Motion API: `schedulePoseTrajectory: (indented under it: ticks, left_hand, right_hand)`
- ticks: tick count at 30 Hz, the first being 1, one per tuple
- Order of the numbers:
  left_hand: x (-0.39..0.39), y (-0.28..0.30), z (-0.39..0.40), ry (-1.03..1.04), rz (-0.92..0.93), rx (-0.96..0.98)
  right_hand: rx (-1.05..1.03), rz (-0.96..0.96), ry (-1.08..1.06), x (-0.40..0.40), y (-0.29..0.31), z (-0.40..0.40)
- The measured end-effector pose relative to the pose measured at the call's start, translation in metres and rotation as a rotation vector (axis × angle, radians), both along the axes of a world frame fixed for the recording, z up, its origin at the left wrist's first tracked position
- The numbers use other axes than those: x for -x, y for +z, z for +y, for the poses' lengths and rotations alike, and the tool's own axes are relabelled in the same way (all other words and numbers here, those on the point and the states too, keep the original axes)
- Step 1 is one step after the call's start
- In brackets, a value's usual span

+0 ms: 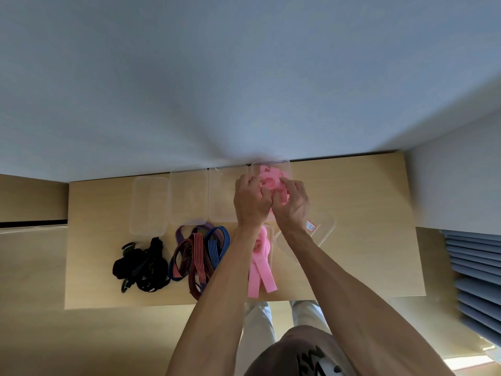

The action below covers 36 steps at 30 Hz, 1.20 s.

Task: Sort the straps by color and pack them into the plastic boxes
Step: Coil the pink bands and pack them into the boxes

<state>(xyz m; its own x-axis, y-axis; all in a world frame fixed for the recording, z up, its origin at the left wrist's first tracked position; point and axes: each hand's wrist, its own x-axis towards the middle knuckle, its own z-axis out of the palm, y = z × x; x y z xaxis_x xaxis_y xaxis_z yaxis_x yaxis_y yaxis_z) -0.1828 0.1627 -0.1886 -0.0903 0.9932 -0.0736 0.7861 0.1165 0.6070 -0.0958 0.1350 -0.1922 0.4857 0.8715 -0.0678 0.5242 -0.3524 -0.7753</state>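
A bundle of pink straps point(272, 183) sits in the clear plastic box point(287, 165) at the far edge of the table point(366, 213), the rightmost of four boxes lined up there. Both hands work on it: the left hand point(250, 202) has its fingers curled down onto the near left side of the bundle, and the right hand point(292, 204) has its fingers curled over the bundle's right side, gripping pink loops. The two hands touch each other at the thumbs.

More pink straps point(260, 270) lie near the table's front edge, just under the left forearm, their loose ends reaching toward that edge. A clear lid point(324, 229) with a small label lies tilted beside them, under the right wrist.

The other three boxes point(187, 194) stand side by side along the far edge to the left; they look empty. In front of them, toward the front edge, lies a tangle of red striped, blue striped and purple straps point(200, 251). Further left, near the front left corner, is a heap of black straps point(141, 264).
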Motion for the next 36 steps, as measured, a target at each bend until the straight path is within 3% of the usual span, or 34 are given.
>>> schedulePoseTrajectory:
  ticks: [8, 17, 20, 23, 26, 36]
  left_hand:
    - [0.010, 0.000, 0.004, -0.090, -0.063, 0.052]
    - [0.003, 0.000, 0.014, -0.056, 0.054, 0.128]
    - [0.007, 0.005, 0.016, -0.158, -0.079, 0.157]
    - [0.012, 0.001, 0.017, -0.367, -0.002, 0.205]
    - [0.013, 0.000, 0.019, -0.297, 0.011, 0.200]
    - [0.008, 0.019, 0.012, 0.022, -0.466, 0.175]
  right_hand:
    - [-0.046, 0.094, 0.012, -0.010, -0.001, -0.006]
    - [0.033, 0.092, -0.006, -0.008, 0.000, -0.008]
    - [0.039, 0.123, -0.060, -0.008, 0.002, -0.004]
    - [0.043, 0.202, -0.146, -0.010, 0.004, 0.002]
    - [0.012, 0.262, -0.137, -0.010, 0.007, 0.006]
    - [-0.062, 0.334, -0.118, -0.009, 0.041, 0.020]
